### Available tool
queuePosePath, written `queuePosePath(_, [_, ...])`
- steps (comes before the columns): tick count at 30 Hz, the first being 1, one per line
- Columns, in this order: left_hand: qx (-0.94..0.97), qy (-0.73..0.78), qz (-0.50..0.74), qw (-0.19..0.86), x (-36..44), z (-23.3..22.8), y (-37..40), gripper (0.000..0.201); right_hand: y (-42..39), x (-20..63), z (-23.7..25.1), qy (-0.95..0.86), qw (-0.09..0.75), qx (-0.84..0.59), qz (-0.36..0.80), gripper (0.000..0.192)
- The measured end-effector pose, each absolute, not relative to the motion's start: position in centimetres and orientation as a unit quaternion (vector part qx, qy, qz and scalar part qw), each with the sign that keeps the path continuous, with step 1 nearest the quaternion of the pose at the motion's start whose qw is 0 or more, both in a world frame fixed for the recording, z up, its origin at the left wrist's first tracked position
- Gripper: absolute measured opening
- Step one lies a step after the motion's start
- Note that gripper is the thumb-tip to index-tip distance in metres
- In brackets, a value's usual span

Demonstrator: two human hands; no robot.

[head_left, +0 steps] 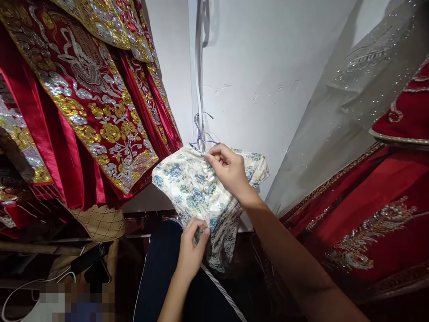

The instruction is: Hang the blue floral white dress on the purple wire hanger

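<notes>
While both my hands pinch it, one floral garment hangs on its hanger in front of the white wall.

Right hand [229,172] up top: thumb and fingertips pressed together on a fold of the floral garment [192,188] just under the purple hanger [200,134], a grip that looks meant to steady the cloth at the neckline. Left hand [194,246] lower down, fingers closed on the hem, drawing the fabric taut toward me so it spreads flat for a look. One garment between two hands, then, hooked on one hanger against the white wall [261,67]. Further out, red embroidered robes [83,98] drape at my left, at least two layers overlapping, gold and silver thread all over. At my right, one grey beaded cloth [351,98] slants down, with more red embroidered fabric [378,210] below it.
</notes>
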State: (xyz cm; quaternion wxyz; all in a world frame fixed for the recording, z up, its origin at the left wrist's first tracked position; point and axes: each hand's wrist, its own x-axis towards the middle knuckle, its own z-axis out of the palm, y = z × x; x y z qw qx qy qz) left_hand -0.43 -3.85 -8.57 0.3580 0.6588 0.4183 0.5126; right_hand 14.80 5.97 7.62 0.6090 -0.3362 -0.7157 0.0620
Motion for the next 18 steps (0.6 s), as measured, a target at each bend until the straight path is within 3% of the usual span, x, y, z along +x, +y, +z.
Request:
queuePosePath(6, [0.683,0.342,0.612,0.206,-0.8,2.8,2.6,0.039,5.1,15.6,6.9,-0.733,0.590,-0.334,0.053,0.018])
queuePosePath(9, [0.742,0.304,0.583,0.131,-0.3,6.8,5.2,0.024,5.7,16.1,6.8,-0.755,0.563,-0.338,0.015,0.019])
queuePosePath(14, [0.726,0.332,0.586,0.139,0.2,8.0,6.0,0.023,8.0,16.9,5.2,-0.824,0.478,-0.300,-0.052,0.026])
queuePosePath(18, [0.647,0.324,0.669,0.173,-1.8,8.7,7.1,0.022,8.7,16.8,1.7,-0.870,0.408,-0.274,0.022,0.028])
